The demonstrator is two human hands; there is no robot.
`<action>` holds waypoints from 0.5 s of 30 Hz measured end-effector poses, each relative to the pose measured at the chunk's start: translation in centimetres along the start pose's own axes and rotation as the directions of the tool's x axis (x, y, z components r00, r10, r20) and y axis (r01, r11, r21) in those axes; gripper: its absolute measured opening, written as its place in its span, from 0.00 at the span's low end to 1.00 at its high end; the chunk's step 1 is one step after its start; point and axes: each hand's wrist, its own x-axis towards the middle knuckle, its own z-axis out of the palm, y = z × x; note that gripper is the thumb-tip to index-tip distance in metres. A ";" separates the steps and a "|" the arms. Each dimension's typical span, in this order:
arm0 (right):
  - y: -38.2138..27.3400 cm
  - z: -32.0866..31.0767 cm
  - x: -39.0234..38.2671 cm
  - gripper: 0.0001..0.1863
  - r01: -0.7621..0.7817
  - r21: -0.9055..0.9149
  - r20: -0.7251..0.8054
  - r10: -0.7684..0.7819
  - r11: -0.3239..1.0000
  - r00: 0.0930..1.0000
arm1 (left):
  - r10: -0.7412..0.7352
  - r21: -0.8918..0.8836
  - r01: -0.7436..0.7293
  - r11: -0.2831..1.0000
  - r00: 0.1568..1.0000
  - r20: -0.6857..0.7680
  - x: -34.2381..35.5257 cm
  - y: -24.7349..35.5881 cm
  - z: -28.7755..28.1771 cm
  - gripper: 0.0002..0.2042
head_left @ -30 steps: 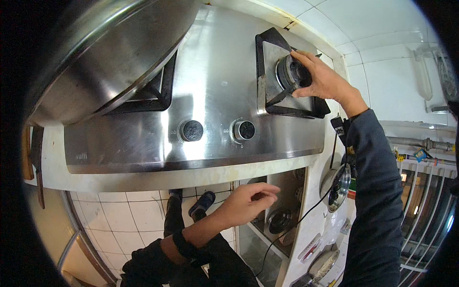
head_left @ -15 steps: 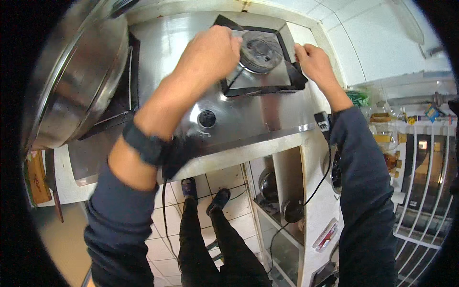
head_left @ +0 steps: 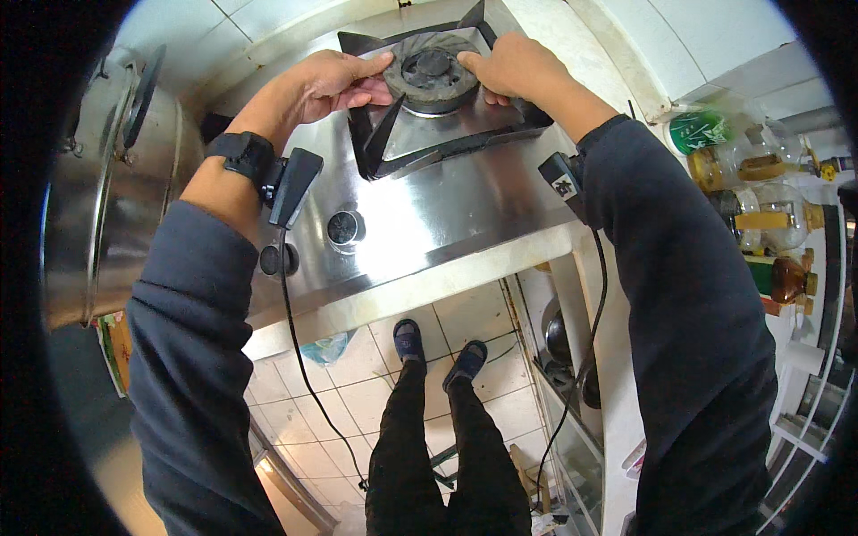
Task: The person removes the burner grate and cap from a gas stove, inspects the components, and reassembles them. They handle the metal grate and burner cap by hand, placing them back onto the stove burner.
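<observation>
A round, dark metal burner head [head_left: 435, 87] stands in the gas stove, inside a square black pan support [head_left: 451, 150]. My left hand [head_left: 332, 85] grips the burner's left rim, thumb on top and the other fingers lower down, partly spread. On the opposite side my right hand [head_left: 520, 70] has its thumb against the burner's rim, with the fingers curled down beside it. Whether the burner is lifted off its seat, I cannot tell. Two control knobs, one silver-rimmed [head_left: 345, 229] and one dark [head_left: 278, 260], sit at the steel stovetop's [head_left: 429, 219] front.
A large steel pot [head_left: 143, 179] stands at the left. Bottles [head_left: 773, 219] and a green container [head_left: 697, 131] line the right side, by a white rack [head_left: 809, 447]. Black cables [head_left: 299, 344] hang from devices at both wrists. Below is a tiled floor [head_left: 313, 429].
My right hand has moved inward from the pan support's right edge to the burner head. My left hand now grips the burner's left rim with its palm turned more inward. The view has shifted.
</observation>
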 end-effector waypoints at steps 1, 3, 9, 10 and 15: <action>0.0 -0.2 0.4 0.39 -0.025 0.016 0.052 0.025 1.000 0.998 | -0.022 -0.008 0.022 1.000 0.999 0.028 0.0 0.3 -0.1 0.23; 0.1 -0.5 0.9 0.38 -0.027 0.046 0.090 0.023 0.999 0.996 | -0.049 -0.003 0.049 0.999 0.998 0.039 0.1 0.6 -0.1 0.23; 0.7 0.2 1.5 0.36 0.025 0.239 0.148 -0.062 0.971 0.987 | -0.058 -0.038 0.059 0.998 0.998 0.023 0.2 0.0 -0.2 0.24; 1.0 0.4 1.5 0.35 0.040 0.270 0.130 -0.077 0.962 0.989 | -0.054 -0.051 0.055 0.997 0.998 0.035 0.3 0.1 -0.2 0.24; 1.3 0.7 1.7 0.35 0.084 0.297 0.119 -0.124 0.951 0.985 | 0.002 0.001 -0.002 1.000 0.999 0.043 0.6 -0.3 -0.3 0.24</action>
